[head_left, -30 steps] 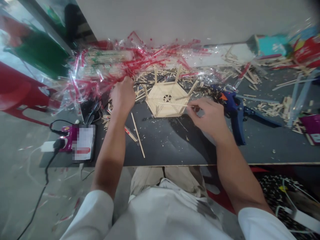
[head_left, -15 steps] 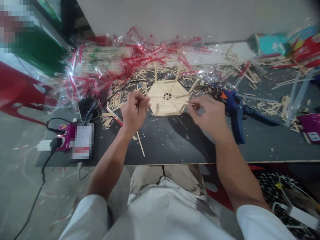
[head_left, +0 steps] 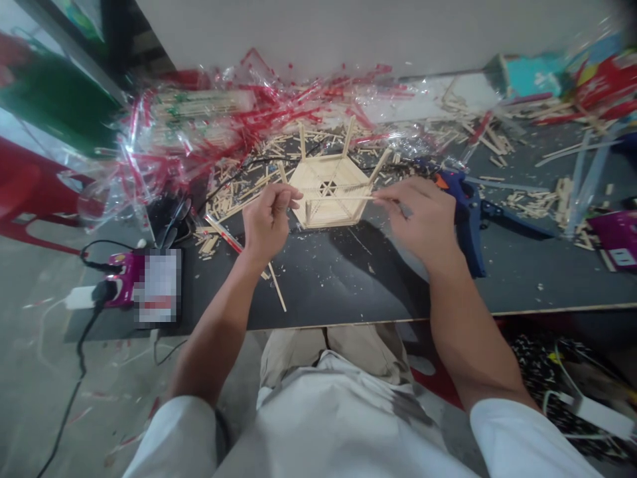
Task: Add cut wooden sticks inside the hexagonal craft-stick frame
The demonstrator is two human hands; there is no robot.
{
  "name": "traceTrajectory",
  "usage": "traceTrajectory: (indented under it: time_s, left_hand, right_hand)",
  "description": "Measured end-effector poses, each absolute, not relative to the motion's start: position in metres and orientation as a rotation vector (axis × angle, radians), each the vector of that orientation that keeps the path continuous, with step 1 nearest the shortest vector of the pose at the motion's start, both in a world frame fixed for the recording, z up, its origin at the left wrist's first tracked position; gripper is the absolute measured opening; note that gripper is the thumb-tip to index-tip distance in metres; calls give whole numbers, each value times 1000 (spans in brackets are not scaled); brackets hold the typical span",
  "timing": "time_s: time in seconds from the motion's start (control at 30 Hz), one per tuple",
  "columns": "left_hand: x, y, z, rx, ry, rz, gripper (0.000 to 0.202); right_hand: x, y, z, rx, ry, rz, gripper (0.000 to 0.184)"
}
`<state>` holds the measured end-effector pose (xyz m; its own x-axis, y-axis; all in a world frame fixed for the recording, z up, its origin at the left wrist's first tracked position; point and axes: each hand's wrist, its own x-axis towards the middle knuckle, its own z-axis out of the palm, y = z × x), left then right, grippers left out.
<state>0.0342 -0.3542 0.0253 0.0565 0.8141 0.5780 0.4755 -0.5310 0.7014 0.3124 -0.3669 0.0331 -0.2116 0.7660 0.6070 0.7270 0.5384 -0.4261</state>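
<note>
Two hands meet over a hexagonal stick model (head_left: 318, 174) that stands on the dark board (head_left: 348, 285), its short posts pointing up. A second ago the left hand (head_left: 266, 222) was out in the loose sticks (head_left: 233, 192) at the edge of the wrappers. It has since drawn back and now sits just left of the model, thumb and fingertips pressed together. The right hand (head_left: 423, 222) has scarcely moved. It pinches the right end of a thin stick (head_left: 343, 198) between thumb and forefinger, and the stick lies level across the model's near half. The left fingertips are at the stick's other end, but it cannot be told whether they grip that stick or a separate sliver. As judged from the frames, the work has gone from fetching material to setting a piece against the model with both hands.

Surface: a black board, dusted with chips and offcuts. One long stick (head_left: 276, 292) lies on it near the left forearm. A blue glue gun (head_left: 468, 212) rests just beyond the right hand. Crumpled clear and red wrappers (head_left: 209, 133) are heaped at the far left. A magenta device (head_left: 122, 269) with a cable sits at the board's left edge.

Room: a plain pale wall (head_left: 323, 33) runs behind the board, with grey floor (head_left: 40, 372) below and a red chair (head_left: 24, 192) at the left margin.
</note>
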Motion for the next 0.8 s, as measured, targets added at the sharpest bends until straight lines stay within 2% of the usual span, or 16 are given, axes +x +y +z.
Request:
traceTrajectory:
  time_s: [0.23, 0.8]
  left_hand:
    - [40, -360, 29, 2161, 1206, 1260, 19]
    - [49, -358, 19, 1929, 1280, 1324, 15]
  right_hand:
    - [316, -365, 33, -1265, -1973, 39, 22]
    - [312, -362, 30, -1260, -1955, 9, 18]
